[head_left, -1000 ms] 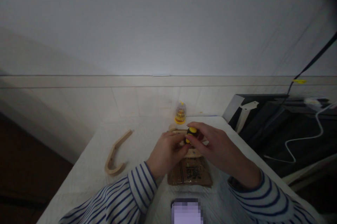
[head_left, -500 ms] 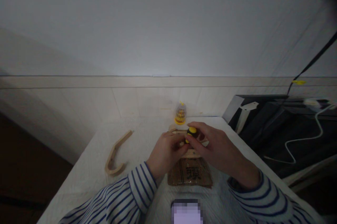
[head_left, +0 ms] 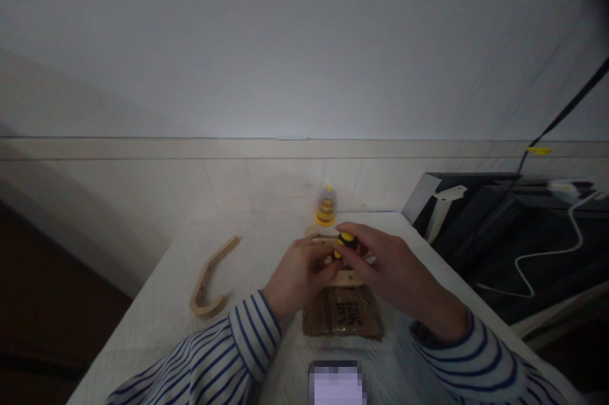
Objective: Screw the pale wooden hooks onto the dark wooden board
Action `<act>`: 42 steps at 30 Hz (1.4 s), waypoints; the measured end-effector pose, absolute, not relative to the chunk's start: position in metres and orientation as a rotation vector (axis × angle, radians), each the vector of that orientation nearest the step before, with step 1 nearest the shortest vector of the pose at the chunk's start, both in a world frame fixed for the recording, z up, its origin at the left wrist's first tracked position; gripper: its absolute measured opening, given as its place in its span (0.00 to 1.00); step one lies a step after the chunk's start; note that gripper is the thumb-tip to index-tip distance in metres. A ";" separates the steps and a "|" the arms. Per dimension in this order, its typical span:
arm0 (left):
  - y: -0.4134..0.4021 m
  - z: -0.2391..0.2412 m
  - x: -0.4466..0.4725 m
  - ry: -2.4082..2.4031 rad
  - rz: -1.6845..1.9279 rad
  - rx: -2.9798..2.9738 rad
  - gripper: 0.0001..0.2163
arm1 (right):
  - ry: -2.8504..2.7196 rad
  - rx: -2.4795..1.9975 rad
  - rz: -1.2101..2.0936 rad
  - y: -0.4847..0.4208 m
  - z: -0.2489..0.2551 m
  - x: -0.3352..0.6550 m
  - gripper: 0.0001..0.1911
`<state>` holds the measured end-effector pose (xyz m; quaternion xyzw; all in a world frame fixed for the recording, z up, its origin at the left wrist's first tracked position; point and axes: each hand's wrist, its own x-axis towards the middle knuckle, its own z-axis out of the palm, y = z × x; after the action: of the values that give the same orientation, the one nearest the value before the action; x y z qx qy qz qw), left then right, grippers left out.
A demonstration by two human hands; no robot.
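Observation:
My right hand [head_left: 387,265] is closed around the black-and-yellow handle of a small screwdriver [head_left: 346,239], held upright. My left hand [head_left: 302,272] is closed, its thumb and index fingertips pinched at the screwdriver's lower end; what lies between them is hidden. Beneath both hands is a pale wooden piece [head_left: 346,278] with a dark hole or screw in its near bar. That piece rests at the far side of a flat brown package [head_left: 342,313] with black printed characters. The screwdriver's tip is covered by my fingers.
A hooked wooden piece [head_left: 202,284] lies on the white-covered table [head_left: 157,310] at left. A clear-topped yellow bit holder [head_left: 326,207] stands by the wall. A phone [head_left: 337,383] lies at the near edge. Right of the table are dark panels [head_left: 495,227] and a white cable [head_left: 518,262].
The screwdriver handle has turned slightly in my right hand, whose fingers shifted a little. My left hand stays in nearly the same place.

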<state>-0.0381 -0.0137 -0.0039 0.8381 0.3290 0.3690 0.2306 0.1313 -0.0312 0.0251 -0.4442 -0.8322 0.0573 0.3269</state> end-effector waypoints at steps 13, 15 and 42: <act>-0.012 -0.006 -0.038 0.886 1.029 2.232 0.09 | -2.167 -1.121 0.108 -0.029 0.020 0.131 0.15; -0.012 -0.006 -0.038 0.911 1.070 2.224 0.10 | -2.161 -1.122 0.103 -0.028 0.020 0.131 0.15; -0.012 -0.003 -0.038 0.926 1.056 2.252 0.07 | -2.139 -1.213 0.125 -0.026 0.019 0.129 0.17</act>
<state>-0.0378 -0.0119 -0.0028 0.8235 0.3387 0.3861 0.2412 0.1285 -0.0262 0.0190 -0.4644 -0.8191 0.0479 0.3333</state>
